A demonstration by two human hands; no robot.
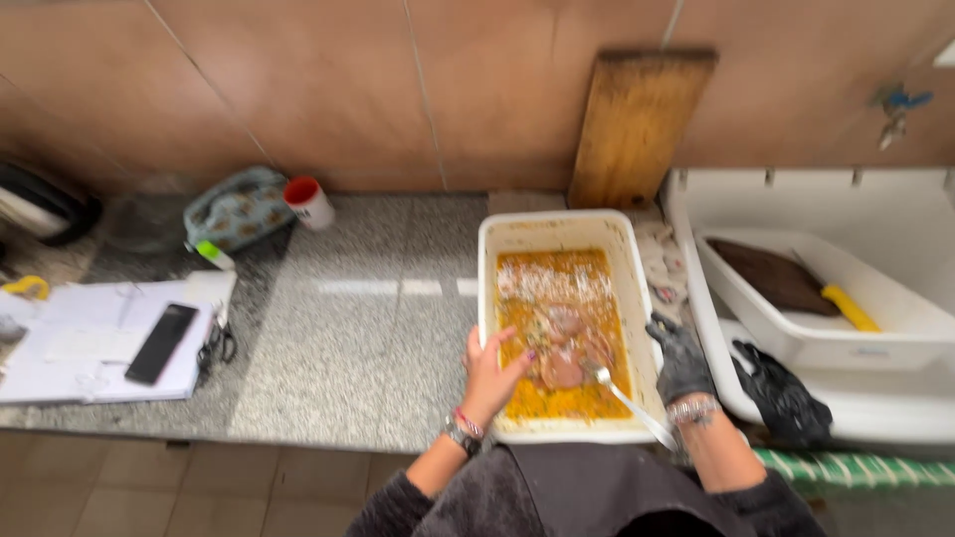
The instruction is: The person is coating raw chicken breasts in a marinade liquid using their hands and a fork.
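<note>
White tub (494,261) — orange marinade, pale meat pieces (564,348) — fork (625,398) resting inside.

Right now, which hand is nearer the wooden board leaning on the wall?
Right. The right hand, gloved, grips the tub's right rim, almost below the wooden board; the left hand rests on the tub's left rim, farther away.

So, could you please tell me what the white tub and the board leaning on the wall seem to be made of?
The white tub looks like smooth moulded plastic, judging by its rounded rim. The board appears to be bare wood, brown, worn and stained.
</note>
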